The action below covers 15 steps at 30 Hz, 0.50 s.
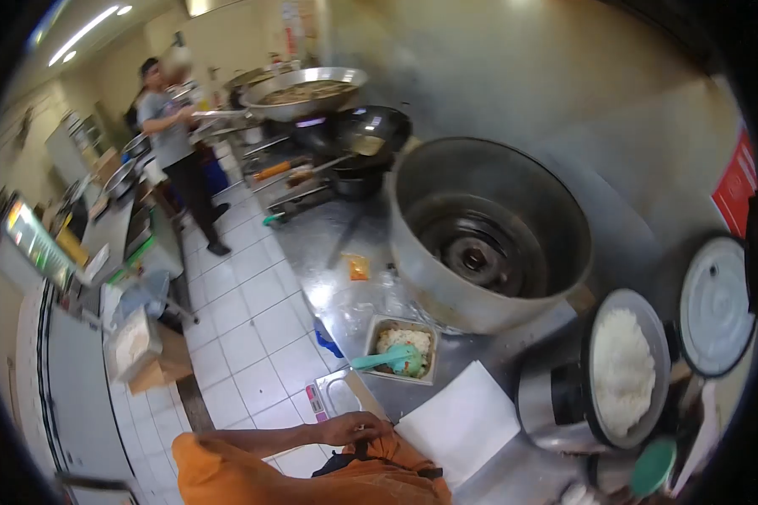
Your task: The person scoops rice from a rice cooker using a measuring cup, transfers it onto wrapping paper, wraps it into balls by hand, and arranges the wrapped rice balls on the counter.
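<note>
My left hand (354, 427) is in front of my orange clothing, with its fingers curled in against the cloth; what they hold, if anything, is hidden. Close by is a small scale (338, 396) with a pink and white front, at the counter's edge. Beyond it stands a square metal container (381, 324) of rice-like food (392, 340), with a teal scoop (404, 360) resting in it. White paper sheets (463, 421) lie on the counter beside my body. My right hand is out of view.
A big deep metal pot (413, 252) stands on the steel counter (320, 244). Right of the paper is an open cooker of white rice (621, 370). Woks (345, 80) sit farther back. Another person (164, 126) stands in the tiled aisle (244, 303), holding a pan handle.
</note>
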Available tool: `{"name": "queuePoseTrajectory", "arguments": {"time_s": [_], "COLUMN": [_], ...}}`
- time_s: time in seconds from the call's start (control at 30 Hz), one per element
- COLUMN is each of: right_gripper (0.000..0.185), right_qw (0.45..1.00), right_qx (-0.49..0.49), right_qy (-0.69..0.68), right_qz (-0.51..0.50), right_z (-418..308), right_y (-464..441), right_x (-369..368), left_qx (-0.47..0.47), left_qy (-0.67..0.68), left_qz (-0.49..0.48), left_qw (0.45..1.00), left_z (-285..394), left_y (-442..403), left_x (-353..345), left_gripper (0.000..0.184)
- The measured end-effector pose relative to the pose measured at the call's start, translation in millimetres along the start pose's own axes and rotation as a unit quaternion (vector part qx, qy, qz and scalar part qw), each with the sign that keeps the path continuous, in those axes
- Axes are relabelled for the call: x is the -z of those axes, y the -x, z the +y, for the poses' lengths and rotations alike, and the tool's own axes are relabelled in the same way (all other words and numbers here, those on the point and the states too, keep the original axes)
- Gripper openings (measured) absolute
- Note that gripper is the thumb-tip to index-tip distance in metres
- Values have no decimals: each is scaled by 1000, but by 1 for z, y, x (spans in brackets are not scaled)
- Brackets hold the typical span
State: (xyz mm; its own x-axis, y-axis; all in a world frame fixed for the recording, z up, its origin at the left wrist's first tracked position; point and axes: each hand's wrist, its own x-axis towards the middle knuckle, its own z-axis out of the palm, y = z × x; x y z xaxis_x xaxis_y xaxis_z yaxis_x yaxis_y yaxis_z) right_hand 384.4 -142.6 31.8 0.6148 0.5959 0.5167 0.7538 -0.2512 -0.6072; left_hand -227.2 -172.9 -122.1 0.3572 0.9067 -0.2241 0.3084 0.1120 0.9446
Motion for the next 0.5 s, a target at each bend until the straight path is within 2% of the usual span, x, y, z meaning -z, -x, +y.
{"name": "queuePoseTrajectory", "arguments": {"time_s": [0.03,0.1,0.13,0.17,0.2,0.27,0.3,0.33,0.4,0.43,0.5], "right_gripper": [85,47,43,43,43,40,37,35,27,26,22], "right_qw": [996,990,980,984,982,964,937,907,900,878,839], "right_qx": [-30,117,167,139,145,103,159,178,232,260,260], "right_qy": [-67,10,96,78,92,117,207,268,274,338,425], "right_qz": [-57,-76,-55,-80,-83,-218,-232,-273,-248,-218,-221], "right_z": [-51,-36,-55,-106,-136,-202,-218,-222,-197,-189,-154], "right_y": [-21,-58,-73,-81,-89,-107,-115,-129,-160,-176,-218], "right_x": [10,1,-1,-4,-10,-17,-24,-34,-71,-92,-148], "left_qx": [-7,-32,-52,-10,-7,56,34,11,-5,20,62], "left_qy": [-27,-79,-102,-112,-123,-82,-64,-45,-54,-23,10], "left_qz": [-14,-42,-39,-32,16,31,39,50,52,57,68], "left_qw": [1000,995,993,993,992,995,997,998,997,998,996], "left_z": [-8,-25,-36,-22,-22,-12,-24,-33,-15,-15,-13], "left_y": [3,8,7,5,5,-2,-1,-6,-11,-13,-14], "left_x": [6,18,24,29,28,26,21,19,12,6,0], "left_gripper": [25,24,23,22,21,20,19,18,17,17,18]}}
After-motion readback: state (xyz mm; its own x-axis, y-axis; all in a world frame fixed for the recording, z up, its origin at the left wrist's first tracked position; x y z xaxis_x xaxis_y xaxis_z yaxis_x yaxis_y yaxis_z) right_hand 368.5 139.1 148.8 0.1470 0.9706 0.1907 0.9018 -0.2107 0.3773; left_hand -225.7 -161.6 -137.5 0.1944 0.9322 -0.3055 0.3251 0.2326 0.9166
